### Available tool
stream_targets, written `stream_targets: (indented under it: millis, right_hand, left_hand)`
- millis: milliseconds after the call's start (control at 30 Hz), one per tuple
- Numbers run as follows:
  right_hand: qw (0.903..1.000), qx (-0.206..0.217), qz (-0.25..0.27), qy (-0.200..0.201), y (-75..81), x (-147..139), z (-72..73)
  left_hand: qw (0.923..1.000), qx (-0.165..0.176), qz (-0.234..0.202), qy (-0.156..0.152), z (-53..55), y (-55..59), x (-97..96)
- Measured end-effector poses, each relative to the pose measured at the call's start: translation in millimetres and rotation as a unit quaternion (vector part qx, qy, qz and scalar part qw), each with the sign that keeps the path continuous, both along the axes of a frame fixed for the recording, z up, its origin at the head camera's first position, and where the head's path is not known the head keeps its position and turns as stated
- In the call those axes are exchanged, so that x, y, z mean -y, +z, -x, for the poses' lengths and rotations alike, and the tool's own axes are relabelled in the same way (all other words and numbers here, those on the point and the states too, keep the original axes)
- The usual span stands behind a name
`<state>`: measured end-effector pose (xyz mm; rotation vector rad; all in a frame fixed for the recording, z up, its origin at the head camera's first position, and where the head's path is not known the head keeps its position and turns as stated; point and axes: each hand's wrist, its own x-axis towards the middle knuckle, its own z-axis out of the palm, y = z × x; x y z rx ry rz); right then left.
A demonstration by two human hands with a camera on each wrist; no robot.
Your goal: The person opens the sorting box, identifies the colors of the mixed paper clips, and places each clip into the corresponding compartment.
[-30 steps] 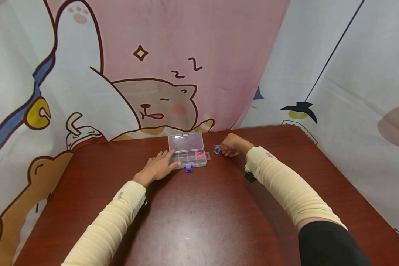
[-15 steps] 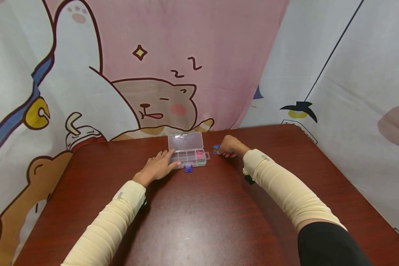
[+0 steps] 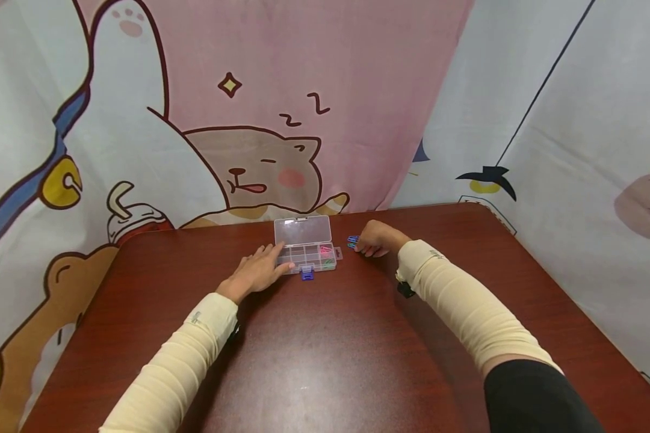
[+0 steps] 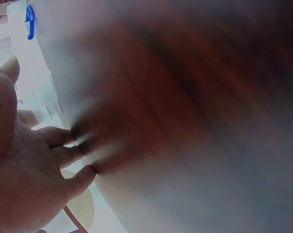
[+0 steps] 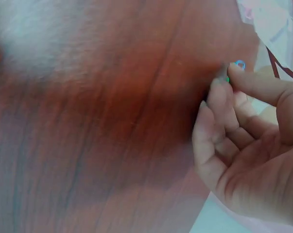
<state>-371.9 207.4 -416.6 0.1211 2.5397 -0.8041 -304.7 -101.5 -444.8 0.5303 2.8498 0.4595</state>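
A clear plastic compartment box [image 3: 318, 269] lies at the back of the table with its lid [image 3: 303, 230] raised. Pink paper clips [image 3: 325, 250] fill one compartment at its right end, green ones [image 3: 328, 263] the compartment in front. My left hand [image 3: 257, 269] rests along the left end of the box, fingers extended, thumb at the front edge. Right of the box, my right hand [image 3: 377, 239] has thumb and index together at the tabletop, pinching a green paper clip [image 5: 227, 78], mostly hidden by the fingertips. Blue paper clips [image 3: 352, 239] lie just beyond those fingertips.
A blue latch [image 3: 307, 274] hangs from the box's front, and a clear hanging tab [image 3: 338, 253] sticks out on its right. The brown wooden table [image 3: 314, 349] ends at a cartoon-printed curtain [image 3: 390, 108] behind it.
My right hand has shifted slightly left toward the loose paper clips, and its fingertips now cover more of the green one. The left hand and the box have stayed put.
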Motion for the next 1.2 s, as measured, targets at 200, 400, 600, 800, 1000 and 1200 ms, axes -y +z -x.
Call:
stream_targets:
  millis: [200, 400, 600, 800, 1000, 1200]
  right_hand:
    - [0.9976, 0.017, 0.064, -0.017, 8.5, 5.1, 0.9]
    - [0.9956, 0.017, 0.091, -0.011, 11.9, 19.0, 2.7]
    - [0.9938, 0.015, 0.110, 0.004, 10.9, 39.3, 0.2]
    - [0.9918, 0.003, 0.126, 0.020, 8.3, 59.1, -2.5]
    - [0.9940, -0.018, 0.105, 0.022, 7.5, 69.6, -4.1]
    - [0.9947, -0.041, 0.086, 0.038, 9.8, 74.3, -4.8]
  left_hand:
    - [1.0000, 0.000, 0.001, 0.000, 0.3, 0.0, 0.6]
    - [1.0000, 0.002, 0.000, 0.000, 1.6, 0.1, 0.1]
    - [1.0000, 0.001, 0.000, 0.001, 1.7, -0.3, 0.9]
    - [1.0000, 0.002, -0.001, 0.003, 1.1, -0.4, 0.3]
    - [1.0000, 0.005, 0.001, 0.004, -0.4, -0.5, 0.2]
    - [1.0000, -0.001, -0.004, 0.004, -0.8, 1.1, 0.9]
